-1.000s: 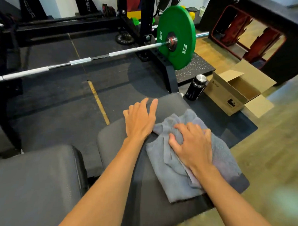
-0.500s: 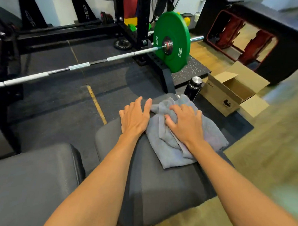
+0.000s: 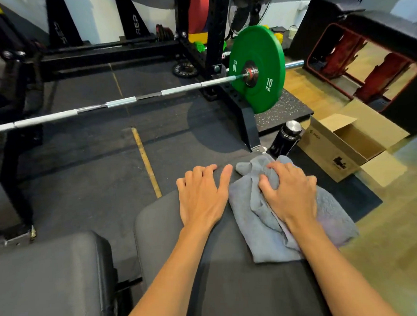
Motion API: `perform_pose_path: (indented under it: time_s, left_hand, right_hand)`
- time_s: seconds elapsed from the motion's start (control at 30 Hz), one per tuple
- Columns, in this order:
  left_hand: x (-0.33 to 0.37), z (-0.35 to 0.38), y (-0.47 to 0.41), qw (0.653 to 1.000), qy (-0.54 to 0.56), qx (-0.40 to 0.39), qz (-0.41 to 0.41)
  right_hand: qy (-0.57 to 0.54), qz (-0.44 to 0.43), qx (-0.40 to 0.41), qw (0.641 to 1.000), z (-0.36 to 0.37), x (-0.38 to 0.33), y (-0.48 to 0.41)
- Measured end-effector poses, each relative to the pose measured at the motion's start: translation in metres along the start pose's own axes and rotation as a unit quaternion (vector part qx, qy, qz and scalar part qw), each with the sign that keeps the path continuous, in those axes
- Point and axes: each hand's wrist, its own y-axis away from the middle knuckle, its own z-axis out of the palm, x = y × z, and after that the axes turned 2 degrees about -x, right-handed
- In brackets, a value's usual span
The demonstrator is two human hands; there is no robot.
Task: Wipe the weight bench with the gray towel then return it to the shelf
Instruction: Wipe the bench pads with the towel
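The gray towel (image 3: 257, 224) lies crumpled on the far right part of the dark padded weight bench seat (image 3: 158, 230). My right hand (image 3: 291, 192) presses down on the towel with its fingers bunching the cloth. Flat on the bare pad just left of the towel rests my left hand (image 3: 201, 196), fingers spread, holding nothing. A second bench pad (image 3: 48, 279) sits at the lower left, separated by a gap. No shelf is in view.
A barbell (image 3: 120, 101) with a green 10 kg plate (image 3: 256, 68) crosses in front on a black rack (image 3: 213, 51). A black bottle (image 3: 285, 138) and an open cardboard box (image 3: 339, 148) stand on the floor beyond the bench's far right corner.
My right hand has pushed the towel away from me toward the far end of the seat, bunching it up. My left hand stayed flat on the pad, shifting slightly forward.
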Motion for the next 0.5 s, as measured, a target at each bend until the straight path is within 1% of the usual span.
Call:
perform_pose_path:
  time_s: [0.1, 0.2, 0.3, 0.5]
  left_hand:
    - [0.0, 0.001, 0.0, 1.0, -0.01, 0.014, 0.002]
    - [0.003, 0.0, 0.001, 1.0, -0.024, 0.007, 0.002]
    - [0.004, -0.004, 0.005, 1.0, -0.01, -0.006, 0.002]
    - [0.002, -0.014, 0.009, 0.998, 0.039, -0.04, 0.006]
  right_hand:
    - [-0.027, -0.022, -0.015, 0.999, 0.024, -0.019, -0.064]
    - [-0.047, -0.018, -0.027, 0.998, 0.028, -0.025, -0.087]
    - [-0.045, -0.012, -0.019, 0.999, 0.015, -0.019, -0.064]
    - [0.055, -0.008, -0.018, 0.998, -0.023, -0.038, 0.047]
